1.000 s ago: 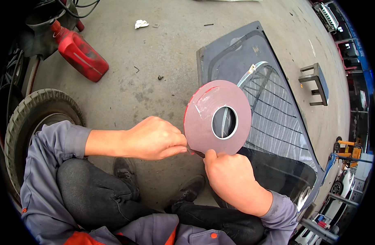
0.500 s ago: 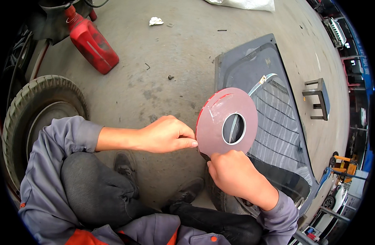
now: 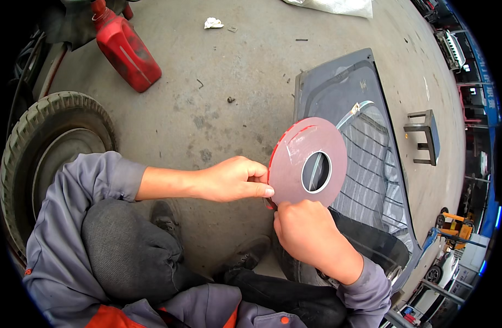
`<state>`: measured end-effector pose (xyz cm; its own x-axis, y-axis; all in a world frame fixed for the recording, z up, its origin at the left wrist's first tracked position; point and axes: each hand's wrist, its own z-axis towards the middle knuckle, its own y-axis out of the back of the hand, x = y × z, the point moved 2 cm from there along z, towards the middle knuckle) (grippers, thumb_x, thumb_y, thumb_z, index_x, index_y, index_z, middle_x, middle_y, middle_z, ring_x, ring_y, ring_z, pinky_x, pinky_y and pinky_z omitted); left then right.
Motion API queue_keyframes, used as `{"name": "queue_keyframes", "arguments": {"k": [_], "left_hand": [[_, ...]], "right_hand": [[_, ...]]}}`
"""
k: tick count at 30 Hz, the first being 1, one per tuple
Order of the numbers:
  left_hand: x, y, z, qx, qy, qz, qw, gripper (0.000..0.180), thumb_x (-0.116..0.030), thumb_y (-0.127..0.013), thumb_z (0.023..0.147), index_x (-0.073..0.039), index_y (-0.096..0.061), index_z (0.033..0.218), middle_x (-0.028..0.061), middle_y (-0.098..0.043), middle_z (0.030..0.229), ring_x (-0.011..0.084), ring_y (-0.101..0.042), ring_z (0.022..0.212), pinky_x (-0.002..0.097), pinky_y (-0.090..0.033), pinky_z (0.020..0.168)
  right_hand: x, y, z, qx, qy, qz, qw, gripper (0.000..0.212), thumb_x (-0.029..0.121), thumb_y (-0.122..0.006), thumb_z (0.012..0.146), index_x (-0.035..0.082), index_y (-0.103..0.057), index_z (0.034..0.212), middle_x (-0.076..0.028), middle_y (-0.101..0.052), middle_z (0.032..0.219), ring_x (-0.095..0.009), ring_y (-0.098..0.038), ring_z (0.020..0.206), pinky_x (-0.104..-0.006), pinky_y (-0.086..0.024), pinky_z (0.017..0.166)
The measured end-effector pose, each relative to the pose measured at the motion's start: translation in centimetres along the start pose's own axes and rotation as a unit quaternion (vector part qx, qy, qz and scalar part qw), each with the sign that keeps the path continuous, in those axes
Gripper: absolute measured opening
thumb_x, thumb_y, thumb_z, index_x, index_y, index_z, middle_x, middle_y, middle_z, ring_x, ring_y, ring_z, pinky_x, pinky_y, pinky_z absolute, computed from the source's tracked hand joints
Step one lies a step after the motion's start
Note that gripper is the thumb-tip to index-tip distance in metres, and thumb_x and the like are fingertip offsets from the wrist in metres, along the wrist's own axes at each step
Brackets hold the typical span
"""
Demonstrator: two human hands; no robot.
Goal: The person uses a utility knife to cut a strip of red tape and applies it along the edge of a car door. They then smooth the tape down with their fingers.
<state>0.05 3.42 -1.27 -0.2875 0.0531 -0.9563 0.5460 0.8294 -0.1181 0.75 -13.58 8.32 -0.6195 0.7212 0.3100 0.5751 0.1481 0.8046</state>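
A large flat roll of double-sided tape (image 3: 286, 158), pinkish-brown on its face with a red edge, stands tilted in front of me. My right hand (image 3: 311, 232) is closed on its lower rim, with the fingertips partly hidden. At the roll's left edge, my left hand (image 3: 234, 180) is closed in a pinch, thumb against the red edge. A short dark and red bit of tape shows just below that thumb. Behind the roll lies a dark grey vehicle panel with a window (image 3: 366, 169), and a pale strip runs along its glass.
On the left are a tyre on its wheel (image 3: 59, 112) and a red plastic jug (image 3: 125, 57). A small stool (image 3: 423, 136) lies beyond the panel. Crumpled white paper (image 3: 212, 23) and a white sack (image 3: 338, 6) are on the floor. Vehicles stand far right.
My left hand has shifted slightly right, its thumb now against the roll's edge. The roll has turned a little, and the whole view has moved slightly.
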Motion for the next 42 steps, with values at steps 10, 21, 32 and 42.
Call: {"name": "queue_keyframes", "arguments": {"k": [10,21,32,42], "left_hand": [[-0.1,0.0,0.2,-0.004,0.014,-0.040,0.999,0.023,-0.023,-0.066,0.091,0.000,-0.062,0.095,0.0044,-0.066,0.076,0.0115,-0.060,0.073,0.0288,-0.048,0.069],[-0.1,0.4,0.1,-0.046,-0.036,-0.111,0.992,0.039,-0.012,-0.066,0.090,0.002,-0.050,0.123,0.0037,-0.064,0.079,0.0108,-0.059,0.077,0.0283,-0.047,0.075],[-1.1,0.6,0.6,-0.049,-0.011,-0.090,0.995,0.034,-0.013,-0.064,0.085,0.007,-0.054,0.111,0.0052,-0.063,0.071,0.0115,-0.057,0.069,0.0299,-0.047,0.068],[-1.4,0.4,0.7,-0.062,0.011,-0.070,0.996,0.030,-0.010,-0.062,0.084,0.006,-0.055,0.108,0.0043,-0.061,0.067,0.0114,-0.056,0.065,0.0301,-0.046,0.063]], "right_hand": [[0.6,0.7,-0.2,0.012,-0.005,-0.034,0.999,0.009,0.005,-0.061,0.074,-0.003,-0.060,0.070,-0.021,-0.062,0.060,-0.036,-0.065,0.054,-0.0425,-0.053,0.049],[0.5,0.6,0.0,-0.001,0.000,-0.036,0.999,0.016,0.008,-0.061,0.078,-0.001,-0.057,0.066,-0.020,-0.058,0.054,-0.036,-0.063,0.050,-0.0435,-0.051,0.046],[0.7,0.4,0.6,-0.011,0.002,-0.038,0.999,0.014,0.006,-0.060,0.077,-0.001,-0.056,0.065,-0.020,-0.059,0.056,-0.036,-0.064,0.052,-0.0433,-0.051,0.048],[1.1,-0.7,0.1,0.009,-0.031,-0.071,0.997,0.008,0.002,-0.061,0.072,-0.002,-0.055,0.067,-0.019,-0.060,0.055,-0.033,-0.066,0.052,-0.0399,-0.053,0.046]]}}
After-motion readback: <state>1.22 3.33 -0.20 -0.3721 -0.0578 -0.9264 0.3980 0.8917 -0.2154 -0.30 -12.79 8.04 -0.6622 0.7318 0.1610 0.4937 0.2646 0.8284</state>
